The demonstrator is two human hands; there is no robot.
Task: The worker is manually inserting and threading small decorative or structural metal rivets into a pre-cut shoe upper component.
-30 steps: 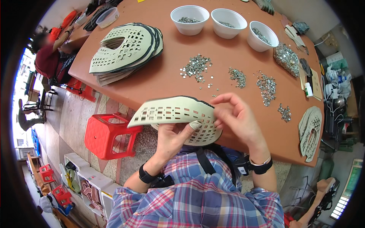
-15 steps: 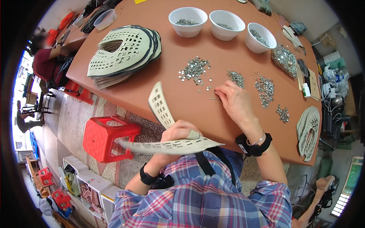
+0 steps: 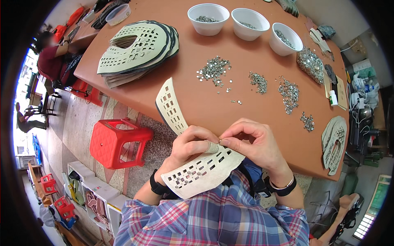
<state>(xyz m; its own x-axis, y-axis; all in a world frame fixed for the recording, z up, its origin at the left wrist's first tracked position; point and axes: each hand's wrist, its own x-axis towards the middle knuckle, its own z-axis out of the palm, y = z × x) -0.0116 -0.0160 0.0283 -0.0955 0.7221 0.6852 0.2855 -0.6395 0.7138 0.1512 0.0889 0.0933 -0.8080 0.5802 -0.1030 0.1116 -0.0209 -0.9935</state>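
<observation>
My left hand [image 3: 189, 144], a finger wrapped in a pale bandage, grips a curved cream panel [image 3: 199, 176] with rows of small rectangular cutouts. Grey stones seem to sit in some of its slots near the lower left end, and its other arm rises past my wrist. Close against the left fingertips, my right hand [image 3: 255, 143] pinches thumb and forefinger at the panel's upper edge; whatever lies between them is hidden. On the brown tabletop [image 3: 197, 106] beyond are loose piles of shiny stones [image 3: 215, 69], with a few strays [image 3: 236, 101] nearest my hands.
White bowls [image 3: 208, 27] of stones line the far side, beside a clear bag of stones [image 3: 310, 65]. A stack of cutout panels [image 3: 137, 49] stands at left, more panels [image 3: 333, 143] at right. A red stool [image 3: 108, 143] is on the floor; a person [image 3: 51, 61] sits far left.
My right hand has come back from the stones on the table to the panel and meets the left fingers. The panel has turned so that its slotted face shows.
</observation>
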